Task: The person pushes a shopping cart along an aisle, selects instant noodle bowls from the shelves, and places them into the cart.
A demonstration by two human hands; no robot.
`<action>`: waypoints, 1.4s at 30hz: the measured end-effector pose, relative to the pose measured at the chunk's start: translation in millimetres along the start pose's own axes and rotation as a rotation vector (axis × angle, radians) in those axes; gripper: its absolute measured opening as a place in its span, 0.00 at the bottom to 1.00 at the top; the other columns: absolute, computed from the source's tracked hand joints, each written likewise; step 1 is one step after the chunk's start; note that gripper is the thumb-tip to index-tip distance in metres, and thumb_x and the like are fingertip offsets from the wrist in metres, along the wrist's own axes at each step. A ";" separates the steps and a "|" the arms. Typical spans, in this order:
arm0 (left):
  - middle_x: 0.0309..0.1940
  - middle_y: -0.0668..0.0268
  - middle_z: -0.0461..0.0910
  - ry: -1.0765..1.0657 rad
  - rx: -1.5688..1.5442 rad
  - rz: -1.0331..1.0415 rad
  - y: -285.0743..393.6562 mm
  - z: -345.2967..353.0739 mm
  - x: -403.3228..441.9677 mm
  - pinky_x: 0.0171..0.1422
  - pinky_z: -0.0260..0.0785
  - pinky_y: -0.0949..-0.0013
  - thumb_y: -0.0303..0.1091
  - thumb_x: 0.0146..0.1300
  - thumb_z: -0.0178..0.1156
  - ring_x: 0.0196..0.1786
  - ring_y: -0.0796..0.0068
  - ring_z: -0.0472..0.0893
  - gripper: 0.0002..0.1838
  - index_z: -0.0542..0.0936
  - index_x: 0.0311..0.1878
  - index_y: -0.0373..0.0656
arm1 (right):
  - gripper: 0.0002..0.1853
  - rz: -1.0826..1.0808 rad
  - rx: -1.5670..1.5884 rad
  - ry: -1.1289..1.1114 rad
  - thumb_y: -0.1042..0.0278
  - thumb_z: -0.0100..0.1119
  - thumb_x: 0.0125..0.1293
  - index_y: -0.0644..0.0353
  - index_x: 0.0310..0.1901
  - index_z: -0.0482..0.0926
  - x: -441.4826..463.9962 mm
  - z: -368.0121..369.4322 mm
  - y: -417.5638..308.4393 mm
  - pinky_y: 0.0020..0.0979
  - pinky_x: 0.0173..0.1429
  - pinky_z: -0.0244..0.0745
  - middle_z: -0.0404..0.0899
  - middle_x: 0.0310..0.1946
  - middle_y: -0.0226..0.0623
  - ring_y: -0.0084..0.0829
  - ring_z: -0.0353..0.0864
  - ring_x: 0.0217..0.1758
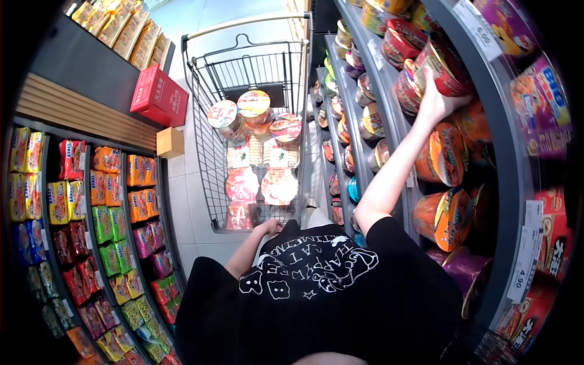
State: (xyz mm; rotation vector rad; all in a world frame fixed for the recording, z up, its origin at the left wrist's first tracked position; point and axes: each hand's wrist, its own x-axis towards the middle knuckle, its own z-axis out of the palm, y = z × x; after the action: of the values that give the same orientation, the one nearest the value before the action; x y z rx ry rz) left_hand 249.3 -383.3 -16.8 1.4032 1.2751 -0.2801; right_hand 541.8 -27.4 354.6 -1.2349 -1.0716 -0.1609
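My right hand (439, 102) reaches into the shelf at the upper right, its fingers wrapped round a dark red noodle bowl (447, 70). Other red bowls (409, 91) stand right beside it, and orange bowls (443, 155) are below. Near my waist, at the near end of the shopping cart (198, 140), is my left hand (271, 227); its fingers look curled, and whether they hold anything is too small to tell. Several noodle bowls (254, 106) and packs of round biscuits or noodles (278, 152) lie in the cart.
Shelves of bagged noodles (109, 224) line the left side. A red box (159, 96) and a small tan box (170, 143) are left of the cart. On the right, the shelf edge (508, 121) carries price tags, with boxed packs beyond.
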 end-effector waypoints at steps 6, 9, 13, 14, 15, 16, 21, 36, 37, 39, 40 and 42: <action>0.34 0.57 0.77 -0.029 -0.120 0.022 -25.6 -36.2 25.8 0.42 0.66 0.68 0.44 0.46 0.56 0.36 0.66 0.76 0.19 0.75 0.41 0.45 | 0.57 0.054 -0.027 0.056 0.56 0.72 0.31 0.76 0.55 0.41 -4.0 2.6 -23.7 0.36 0.61 0.52 0.52 0.53 0.57 0.43 0.56 0.57; 0.29 0.59 0.78 0.181 -0.285 -0.015 -47.2 -92.6 62.8 0.38 0.67 0.71 0.42 0.44 0.60 0.33 0.71 0.76 0.20 0.76 0.39 0.40 | 0.57 0.010 -0.126 0.053 0.55 0.72 0.31 0.76 0.55 0.42 -4.2 4.2 -22.3 0.35 0.61 0.53 0.53 0.53 0.56 0.42 0.57 0.57; 0.26 0.59 0.76 0.574 -0.934 -0.111 -23.4 -188.8 85.4 0.30 0.69 0.66 0.43 0.48 0.58 0.28 0.68 0.77 0.19 0.75 0.35 0.36 | 0.50 -0.050 -0.241 0.006 0.63 0.65 0.43 0.73 0.57 0.38 -32.4 1.6 -42.6 0.38 0.64 0.45 0.43 0.57 0.57 0.43 0.47 0.62; 0.26 0.59 0.76 0.580 -0.949 -0.173 -27.5 -204.4 106.6 0.28 0.69 0.65 0.45 0.49 0.56 0.28 0.68 0.77 0.20 0.73 0.35 0.35 | 0.44 -0.067 -0.051 -0.036 0.66 0.62 0.47 0.70 0.57 0.41 -47.8 -1.8 -55.7 0.40 0.63 0.46 0.44 0.57 0.54 0.42 0.47 0.62; 0.27 0.60 0.75 0.584 -0.966 -0.234 -33.9 -215.0 126.7 0.27 0.69 0.64 0.46 0.51 0.55 0.29 0.67 0.77 0.21 0.72 0.36 0.34 | 0.39 -0.071 -0.093 -0.016 0.69 0.59 0.50 0.67 0.57 0.43 -68.7 -7.2 -60.8 0.41 0.62 0.47 0.46 0.57 0.52 0.41 0.48 0.61; 0.29 0.59 0.75 0.548 -1.021 -0.239 -31.4 -225.5 138.0 0.27 0.70 0.65 0.46 0.51 0.54 0.29 0.67 0.76 0.21 0.71 0.38 0.34 | 0.37 -0.092 -0.148 -0.063 0.72 0.55 0.51 0.66 0.58 0.43 -88.7 -14.2 -63.3 0.42 0.62 0.46 0.45 0.58 0.51 0.41 0.47 0.62; 0.36 0.57 0.73 0.565 -1.140 -0.224 -32.8 -236.9 213.9 0.25 0.69 0.65 0.47 0.55 0.50 0.29 0.67 0.76 0.22 0.66 0.45 0.39 | 0.35 0.309 -0.086 -0.472 0.80 0.49 0.50 0.63 0.59 0.44 -204.6 -56.9 -74.5 0.40 0.63 0.41 0.45 0.60 0.45 0.39 0.44 0.64; 0.11 0.77 0.62 0.735 -1.308 0.106 -4.2 -182.7 52.7 0.17 0.47 0.81 0.38 0.54 0.54 0.14 0.87 0.56 0.15 0.63 0.16 0.47 | 0.48 0.539 -0.123 -1.155 0.69 0.64 0.39 0.62 0.59 0.42 -303.8 -75.5 -60.1 0.34 0.64 0.43 0.45 0.59 0.47 0.40 0.44 0.64; 0.12 0.79 0.60 0.683 -1.343 0.188 -0.8 -175.1 21.8 0.17 0.42 0.80 0.38 0.54 0.54 0.14 0.88 0.56 0.14 0.64 0.17 0.48 | 0.52 0.411 -0.109 -1.214 0.68 0.67 0.36 0.62 0.59 0.40 -298.8 -68.7 -60.9 0.33 0.65 0.42 0.42 0.60 0.46 0.41 0.42 0.64; 0.14 0.77 0.63 0.651 -1.338 0.194 10.5 -162.1 -34.4 0.19 0.52 0.83 0.37 0.56 0.52 0.16 0.88 0.61 0.12 0.67 0.19 0.45 | 0.60 0.288 -0.096 -1.326 0.62 0.71 0.28 0.61 0.60 0.36 -296.1 -58.0 -61.7 0.37 0.66 0.38 0.37 0.62 0.45 0.41 0.36 0.65; 0.15 0.76 0.65 0.654 -1.366 0.180 35.7 -164.4 -68.7 0.21 0.56 0.83 0.36 0.56 0.51 0.17 0.87 0.64 0.12 0.68 0.20 0.44 | 0.60 0.209 -0.013 -1.353 0.62 0.71 0.28 0.61 0.60 0.36 -295.0 -54.4 -64.7 0.38 0.66 0.36 0.38 0.61 0.45 0.42 0.36 0.65; 0.18 0.73 0.68 0.601 -1.340 0.195 52.1 -163.2 -112.1 0.26 0.61 0.84 0.36 0.57 0.50 0.20 0.86 0.68 0.11 0.70 0.22 0.41 | 0.59 0.066 0.157 -1.411 0.62 0.71 0.27 0.62 0.60 0.38 -292.5 -47.6 -75.9 0.42 0.66 0.33 0.39 0.61 0.47 0.43 0.37 0.65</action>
State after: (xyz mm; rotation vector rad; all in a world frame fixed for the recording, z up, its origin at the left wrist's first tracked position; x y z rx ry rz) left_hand 169.2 -294.1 149.3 0.3917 1.3144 1.0424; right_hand 365.6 -220.6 195.9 -1.1685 -2.1568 0.9723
